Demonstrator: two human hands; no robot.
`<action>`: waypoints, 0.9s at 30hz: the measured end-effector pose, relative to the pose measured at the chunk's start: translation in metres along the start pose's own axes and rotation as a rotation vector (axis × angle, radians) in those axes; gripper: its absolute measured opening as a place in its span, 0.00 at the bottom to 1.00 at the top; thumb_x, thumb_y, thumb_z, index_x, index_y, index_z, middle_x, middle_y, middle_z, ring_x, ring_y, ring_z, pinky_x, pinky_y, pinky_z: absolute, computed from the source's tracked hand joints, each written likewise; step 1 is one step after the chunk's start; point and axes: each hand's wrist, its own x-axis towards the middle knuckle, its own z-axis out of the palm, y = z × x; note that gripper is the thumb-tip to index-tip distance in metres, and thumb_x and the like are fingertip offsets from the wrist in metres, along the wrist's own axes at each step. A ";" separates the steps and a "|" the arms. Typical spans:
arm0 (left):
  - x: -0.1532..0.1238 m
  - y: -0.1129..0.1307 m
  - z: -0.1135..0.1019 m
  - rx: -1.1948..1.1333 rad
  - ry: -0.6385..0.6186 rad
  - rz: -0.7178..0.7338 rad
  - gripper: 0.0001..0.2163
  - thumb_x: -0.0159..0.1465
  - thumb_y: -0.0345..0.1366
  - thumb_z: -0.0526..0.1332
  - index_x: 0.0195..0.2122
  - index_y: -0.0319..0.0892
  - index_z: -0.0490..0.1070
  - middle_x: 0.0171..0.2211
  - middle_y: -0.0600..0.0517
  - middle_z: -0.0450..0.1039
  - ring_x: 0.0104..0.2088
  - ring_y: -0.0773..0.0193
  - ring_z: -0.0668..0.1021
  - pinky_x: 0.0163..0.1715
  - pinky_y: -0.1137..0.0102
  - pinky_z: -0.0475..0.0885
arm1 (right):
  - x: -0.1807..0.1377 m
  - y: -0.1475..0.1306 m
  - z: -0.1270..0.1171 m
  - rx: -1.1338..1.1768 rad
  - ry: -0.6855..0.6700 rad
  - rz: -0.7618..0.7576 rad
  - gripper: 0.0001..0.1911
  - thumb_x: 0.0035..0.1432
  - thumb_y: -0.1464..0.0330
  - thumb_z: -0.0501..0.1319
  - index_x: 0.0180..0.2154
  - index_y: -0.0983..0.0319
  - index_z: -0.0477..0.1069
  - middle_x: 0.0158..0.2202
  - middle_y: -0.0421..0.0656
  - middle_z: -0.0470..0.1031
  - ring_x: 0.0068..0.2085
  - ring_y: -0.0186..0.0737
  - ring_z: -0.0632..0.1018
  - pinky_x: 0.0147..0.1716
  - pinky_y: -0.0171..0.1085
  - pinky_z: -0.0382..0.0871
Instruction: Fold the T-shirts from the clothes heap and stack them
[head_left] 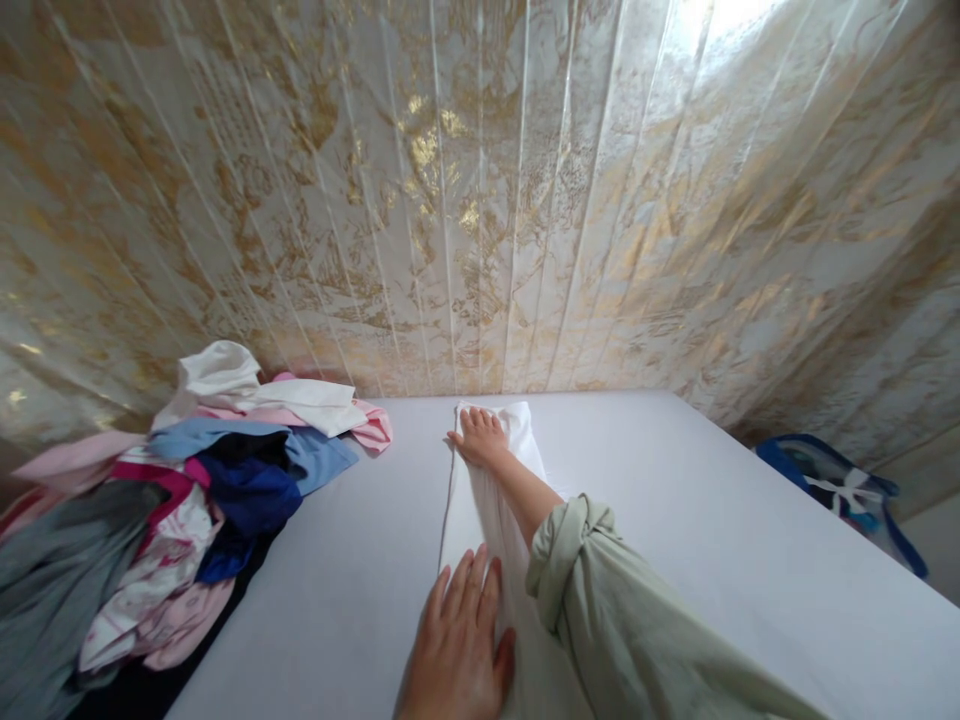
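Note:
A long white garment (461, 515), folded into a narrow strip, lies on the pale table surface and runs from near me to the far edge. My right hand (481, 437) is stretched out flat on its far end, fingers spread toward the back. Closer to me, my left hand (463, 640) rests palm down on the near part of the cloth, fingers extended. Neither hand grips anything. The right forearm, in a rolled green sleeve (637, 610), covers part of the garment's right side.
To the left is a heap of loose clothes in white, pink, blue and grey (45, 570). The pale table (360, 600) meets a gold-patterned curtain (480, 200) at the back. Beyond the right edge sits a clear bag with blue trim (847, 490).

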 end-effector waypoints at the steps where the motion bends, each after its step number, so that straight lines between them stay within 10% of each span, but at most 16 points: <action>1: 0.000 0.000 0.001 -0.004 -0.005 0.003 0.24 0.64 0.42 0.54 0.60 0.40 0.64 0.61 0.46 0.66 0.61 0.55 0.67 0.57 0.60 0.59 | 0.001 0.001 -0.002 0.005 0.004 -0.009 0.36 0.66 0.49 0.45 0.66 0.63 0.50 0.68 0.52 0.51 0.67 0.50 0.52 0.62 0.48 0.43; 27: 0.005 0.008 -0.005 -0.208 -0.313 -0.146 0.26 0.65 0.41 0.53 0.63 0.33 0.59 0.65 0.40 0.57 0.65 0.52 0.61 0.63 0.54 0.57 | -0.192 0.024 -0.042 0.074 -0.081 -0.385 0.27 0.68 0.60 0.49 0.65 0.59 0.54 0.67 0.44 0.55 0.67 0.43 0.54 0.64 0.48 0.48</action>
